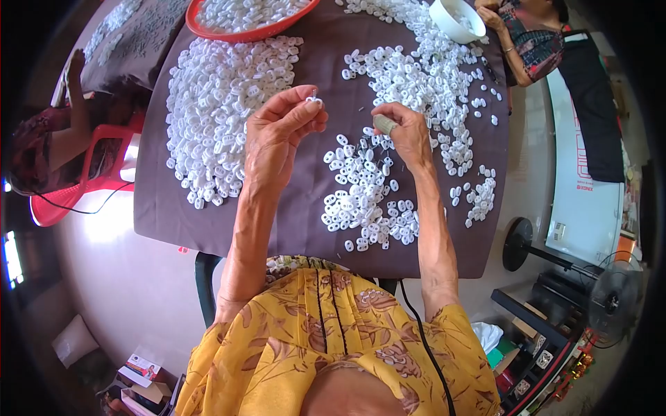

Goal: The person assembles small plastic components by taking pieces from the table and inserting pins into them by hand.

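Note:
My left hand is raised over the middle of the table, thumb and fingers pinching a small white plastic piece with a little metal spring or screw standing up from it. To its right, my right hand has its fingers curled together, with a greenish wrap on one finger; what they hold, if anything, is hidden. Small dark metal parts lie just below that hand, beside a pile of white pieces with holes. A larger pile of white pieces spreads left of my left hand.
A red basin of white pieces and a white bowl stand on the far part of the cloth-covered table. One person is at the upper right, another at the left near a red chair.

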`<control>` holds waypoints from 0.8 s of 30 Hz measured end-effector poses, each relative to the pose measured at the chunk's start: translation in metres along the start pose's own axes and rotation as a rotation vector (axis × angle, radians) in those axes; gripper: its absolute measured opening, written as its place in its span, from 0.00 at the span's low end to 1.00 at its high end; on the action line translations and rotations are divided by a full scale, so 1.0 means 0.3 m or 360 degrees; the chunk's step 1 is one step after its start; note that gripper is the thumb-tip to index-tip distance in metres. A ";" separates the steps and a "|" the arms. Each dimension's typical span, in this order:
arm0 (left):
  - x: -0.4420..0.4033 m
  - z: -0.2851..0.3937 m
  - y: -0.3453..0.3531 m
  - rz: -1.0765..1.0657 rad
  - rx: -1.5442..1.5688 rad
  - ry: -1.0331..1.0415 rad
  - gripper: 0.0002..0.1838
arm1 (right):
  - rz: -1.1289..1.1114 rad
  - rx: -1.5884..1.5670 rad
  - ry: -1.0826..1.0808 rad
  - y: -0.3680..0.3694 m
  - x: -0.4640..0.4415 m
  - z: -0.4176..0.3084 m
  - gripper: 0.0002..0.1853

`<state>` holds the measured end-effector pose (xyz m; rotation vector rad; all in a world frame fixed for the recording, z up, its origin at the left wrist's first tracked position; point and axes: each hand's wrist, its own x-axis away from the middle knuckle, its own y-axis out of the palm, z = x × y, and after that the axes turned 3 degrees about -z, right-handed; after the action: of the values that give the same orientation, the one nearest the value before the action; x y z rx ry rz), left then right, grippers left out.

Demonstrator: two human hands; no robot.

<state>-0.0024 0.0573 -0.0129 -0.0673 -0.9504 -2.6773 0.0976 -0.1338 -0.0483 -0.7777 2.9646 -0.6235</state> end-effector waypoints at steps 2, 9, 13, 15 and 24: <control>-0.007 0.005 -0.023 -0.0001 0.0017 0.0030 0.06 | 0.0070 0.0178 -0.0008 0.012 -0.042 0.006 0.07; -0.004 0.015 -0.008 0.0027 0.0081 0.0002 0.05 | 0.0162 0.0578 -0.0533 0.061 -0.252 0.077 0.09; -0.012 0.008 -0.023 0.0000 0.0079 0.0001 0.06 | 0.0168 0.1001 -0.0588 0.112 -0.334 0.064 0.14; -0.016 0.006 -0.029 0.0018 0.0084 -0.0010 0.06 | 0.0102 0.1087 -0.0555 0.122 -0.355 0.071 0.14; -0.021 -0.006 -0.030 0.0014 0.0076 -0.0027 0.06 | -0.0055 0.1323 -0.0808 0.119 -0.314 0.070 0.08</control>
<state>0.0010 0.0646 -0.0207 -0.0835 -1.0164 -2.6486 0.1659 -0.0686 -0.0893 -0.7344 1.9640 -1.2899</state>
